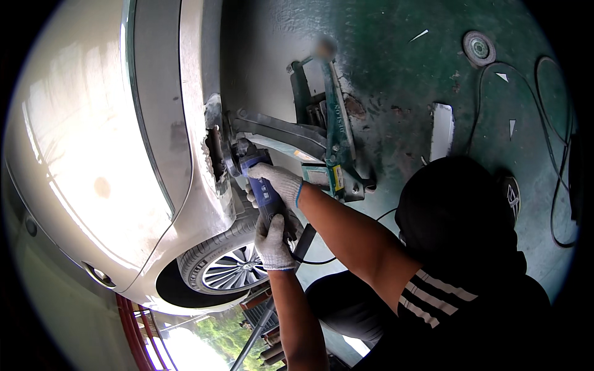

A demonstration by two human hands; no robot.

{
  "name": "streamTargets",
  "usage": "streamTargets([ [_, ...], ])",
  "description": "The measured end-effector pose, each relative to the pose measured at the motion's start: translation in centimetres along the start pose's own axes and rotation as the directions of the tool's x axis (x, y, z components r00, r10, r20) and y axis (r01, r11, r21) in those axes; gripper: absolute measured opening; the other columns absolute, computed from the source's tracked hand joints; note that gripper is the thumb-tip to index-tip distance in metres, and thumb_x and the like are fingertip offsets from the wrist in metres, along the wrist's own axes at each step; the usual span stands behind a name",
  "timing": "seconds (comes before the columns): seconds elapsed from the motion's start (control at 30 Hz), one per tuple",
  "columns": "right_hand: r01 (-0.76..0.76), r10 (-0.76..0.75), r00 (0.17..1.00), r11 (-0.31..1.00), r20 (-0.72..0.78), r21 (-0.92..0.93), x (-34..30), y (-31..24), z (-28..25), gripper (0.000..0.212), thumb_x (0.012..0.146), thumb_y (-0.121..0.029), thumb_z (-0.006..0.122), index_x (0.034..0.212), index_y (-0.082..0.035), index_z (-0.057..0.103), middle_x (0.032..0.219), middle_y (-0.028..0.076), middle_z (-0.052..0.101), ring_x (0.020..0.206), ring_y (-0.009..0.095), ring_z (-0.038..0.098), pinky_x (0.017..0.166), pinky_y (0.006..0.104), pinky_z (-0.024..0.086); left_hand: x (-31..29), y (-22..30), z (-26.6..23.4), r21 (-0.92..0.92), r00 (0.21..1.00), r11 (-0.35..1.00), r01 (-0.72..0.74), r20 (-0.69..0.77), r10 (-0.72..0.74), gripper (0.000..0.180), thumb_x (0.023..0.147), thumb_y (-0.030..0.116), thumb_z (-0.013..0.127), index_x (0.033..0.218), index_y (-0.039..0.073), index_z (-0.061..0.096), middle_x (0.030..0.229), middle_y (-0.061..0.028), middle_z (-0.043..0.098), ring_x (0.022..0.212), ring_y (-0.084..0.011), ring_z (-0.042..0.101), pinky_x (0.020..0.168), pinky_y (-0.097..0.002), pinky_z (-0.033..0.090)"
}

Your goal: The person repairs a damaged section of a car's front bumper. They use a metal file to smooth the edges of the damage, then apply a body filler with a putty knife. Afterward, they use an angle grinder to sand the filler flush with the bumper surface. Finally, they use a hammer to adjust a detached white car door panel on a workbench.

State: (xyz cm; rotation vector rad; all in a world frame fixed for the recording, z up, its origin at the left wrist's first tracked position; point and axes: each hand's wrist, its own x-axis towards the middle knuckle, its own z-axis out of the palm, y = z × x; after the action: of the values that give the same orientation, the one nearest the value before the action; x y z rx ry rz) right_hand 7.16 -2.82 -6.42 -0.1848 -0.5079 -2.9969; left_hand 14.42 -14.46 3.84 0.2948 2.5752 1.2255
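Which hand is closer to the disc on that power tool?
Right. The right hand grips the blue power tool just behind the disc; the left hand holds the tool's back end, farther from the disc.

Your right hand (279, 183), gloved, is the farther of the two, its fingers curled in a firm grip. Your bare right forearm (349, 226) slants from the right toward the far left. Your left hand (274, 245), also gloved, grips just nearer, fingertips pointing away from you. Your left forearm (297, 315) runs bare from the near edge, almost in line with the wrist.
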Motion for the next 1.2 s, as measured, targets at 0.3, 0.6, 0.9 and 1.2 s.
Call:
streamTargets([
  [0.3, -0.014, 0.014, 1.0, 0.999, 0.0, 0.048, 0.3, -0.9, 0.1, 0.037, 0.092, -0.034, 0.077, 0.112, -0.005, 0.066, 0.093, 0.011, 0.072, 0.078, 0.024, 0.073, 0.071, 0.0406, 0.064, 0.8, 0.6, 0.5, 0.036, 1.0, 0.999, 0.0, -0.022, 0.001, 0.034, 0.099, 0.022, 0.074, 0.124, -0.001, 0.068, 0.097, -0.0099, 0.075, 0.069, -0.0153, 0.066, 0.061, -0.0282, 0.051],
  [0.6, -0.014, 0.014, 1.0, 1.0, -0.006, 0.025, 0.7, -0.7, -0.1, 0.038, 0.093, -0.034, 0.076, 0.112, -0.003, 0.065, 0.096, 0.012, 0.073, 0.079, 0.025, 0.074, 0.072, 0.0415, 0.064, 0.9, 0.2, 0.3, -0.011, 1.0, 1.0, -0.006, -0.011, 0.006, 0.034, 0.099, 0.021, 0.075, 0.125, -0.001, 0.067, 0.101, -0.0111, 0.076, 0.071, -0.0161, 0.067, 0.064, -0.0291, 0.053],
  [0.9, -0.022, 0.022, 1.0, 0.999, 0.001, 0.037, 0.2, -0.3, -0.2, 0.04, 0.092, -0.035, 0.076, 0.115, -0.004, 0.065, 0.094, 0.012, 0.073, 0.076, 0.025, 0.074, 0.069, 0.0406, 0.064, 0.0, 0.5, 0.9, -0.04, 1.0, 0.999, 0.02, -0.009, -0.02, 0.037, 0.099, 0.025, 0.075, 0.125, 0.0, 0.067, 0.099, -0.0102, 0.075, 0.068, -0.0161, 0.066, 0.06, -0.0277, 0.05],
  [1.2, 0.008, -0.009, 0.999, 1.0, -0.042, -0.01, -0.1, 1.3, 0.3, 0.038, 0.09, -0.035, 0.08, 0.109, -0.004, 0.067, 0.09, 0.01, 0.073, 0.077, 0.023, 0.075, 0.069, 0.0377, 0.064, 0.0, -0.4, -1.8, -0.098, 0.998, 0.994, 0.054, 0.044, -0.05, 0.043, 0.097, 0.029, 0.078, 0.123, -0.003, 0.066, 0.1, -0.013, 0.075, 0.069, -0.0169, 0.066, 0.059, -0.028, 0.05],
])
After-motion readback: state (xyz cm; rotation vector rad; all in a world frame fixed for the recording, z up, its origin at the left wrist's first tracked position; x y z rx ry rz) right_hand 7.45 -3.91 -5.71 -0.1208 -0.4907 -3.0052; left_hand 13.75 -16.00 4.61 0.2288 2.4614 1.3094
